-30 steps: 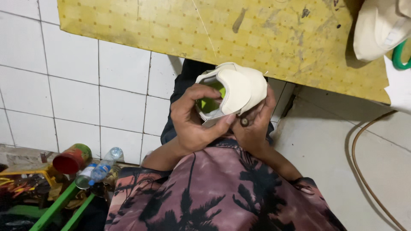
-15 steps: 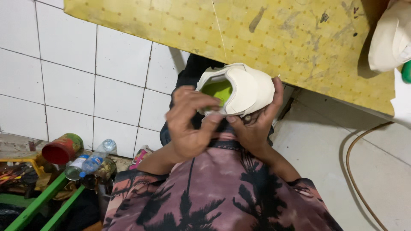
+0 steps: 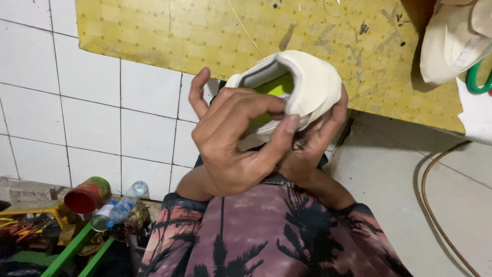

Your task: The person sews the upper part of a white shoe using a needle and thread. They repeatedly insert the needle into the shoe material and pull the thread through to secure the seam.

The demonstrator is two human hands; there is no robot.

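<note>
A cream shoe [image 3: 307, 84] with a lime-green insole [image 3: 277, 87] is gripped between the left hand [image 3: 236, 138] fingers and the right hand [image 3: 312, 149] fingers curled beneath.

A yellow board [image 3: 205, 36] overhead, a red can [image 3: 86, 195] beside a plastic bottle [image 3: 122, 208], a brown cable [image 3: 435, 205]

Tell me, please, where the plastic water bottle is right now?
In the head view, the water bottle lies at lower left, beside the red-mouthed can and below the white tiles.

light: bright, even | shadows: soft | focus: sharp | glare: none
</note>
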